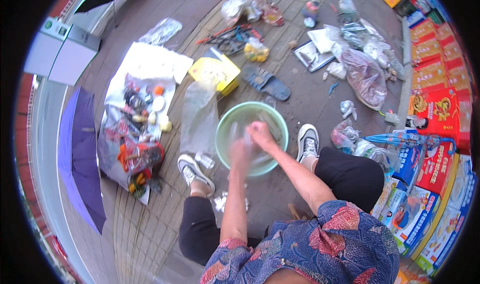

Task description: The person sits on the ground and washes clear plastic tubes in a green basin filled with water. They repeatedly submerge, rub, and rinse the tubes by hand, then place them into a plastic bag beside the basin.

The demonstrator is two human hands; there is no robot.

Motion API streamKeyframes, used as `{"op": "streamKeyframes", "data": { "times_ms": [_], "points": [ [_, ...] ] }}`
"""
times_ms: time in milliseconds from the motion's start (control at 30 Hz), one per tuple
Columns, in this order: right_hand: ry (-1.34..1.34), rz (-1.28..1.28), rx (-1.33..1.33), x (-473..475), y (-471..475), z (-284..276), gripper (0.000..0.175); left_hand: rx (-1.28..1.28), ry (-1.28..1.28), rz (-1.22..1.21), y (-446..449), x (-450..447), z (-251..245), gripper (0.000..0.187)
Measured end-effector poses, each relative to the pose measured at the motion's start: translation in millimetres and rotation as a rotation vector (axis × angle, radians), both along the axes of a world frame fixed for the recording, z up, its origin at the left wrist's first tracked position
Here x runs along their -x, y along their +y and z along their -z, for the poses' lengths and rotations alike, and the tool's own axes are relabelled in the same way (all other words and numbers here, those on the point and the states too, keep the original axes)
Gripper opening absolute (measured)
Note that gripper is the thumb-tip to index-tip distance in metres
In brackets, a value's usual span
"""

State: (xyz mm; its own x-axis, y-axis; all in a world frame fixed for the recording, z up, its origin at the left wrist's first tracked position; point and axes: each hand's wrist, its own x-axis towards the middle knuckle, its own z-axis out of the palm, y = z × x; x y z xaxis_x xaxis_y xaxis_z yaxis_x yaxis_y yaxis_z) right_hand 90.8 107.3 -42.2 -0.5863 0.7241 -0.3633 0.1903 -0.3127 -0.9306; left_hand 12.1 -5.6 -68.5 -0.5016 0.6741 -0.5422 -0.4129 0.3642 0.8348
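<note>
A pale green plastic basin [221, 150] stands on the paving between my feet, with clear plastic pieces [275, 124] in it. My right hand [261, 134] is above the basin, its fingers closed on what looks like a strip of clear plastic [247, 138]. Close beside it, my left hand [240, 154] is blurred by motion, so its fingers and anything in them cannot be made out. A large clear plastic bag [198, 115] lies flat just left of the basin.
A yellow box [215, 70] and a blue slipper [266, 82] lie beyond the basin. On the left are a white sheet [150, 62] with small goods and a purple umbrella [80, 160]. Plastic bags [362, 74] lie to the right, near stacked product boxes [437, 111]. My shoes [308, 143] flank the basin.
</note>
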Motion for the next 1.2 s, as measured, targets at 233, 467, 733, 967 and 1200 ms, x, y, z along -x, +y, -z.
{"op": "streamKeyframes", "data": {
  "times_ms": [233, 467, 733, 967, 1200],
  "points": [
    [-0.225, 0.086, -0.143, 10.6, -8.9, 1.9, 0.009, 0.032, -0.132, -0.12, 10.7, 14.0, -12.4, 0.025],
    [-0.132, 0.076, -0.182, 13.5, -9.3, 20.4, 0.018, -0.035, -0.297, -0.161, 2.7, 26.4, 24.7, 0.017],
    [-0.174, 0.073, -0.268, 5.2, -13.4, 7.9, 0.017, -0.215, -0.23, -0.203, 14.1, 0.9, -1.0, 0.011],
    [0.065, 0.156, 0.11, 1.8, -14.2, -1.1, 0.019, -0.152, -0.265, -0.269, 10.0, 8.0, 2.7, 0.009],
    [-0.239, -0.005, -0.415, 9.4, -24.6, -6.5, 0.017, -0.11, -0.439, -0.251, 15.7, 13.7, 6.6, 0.019]
  ]
}}
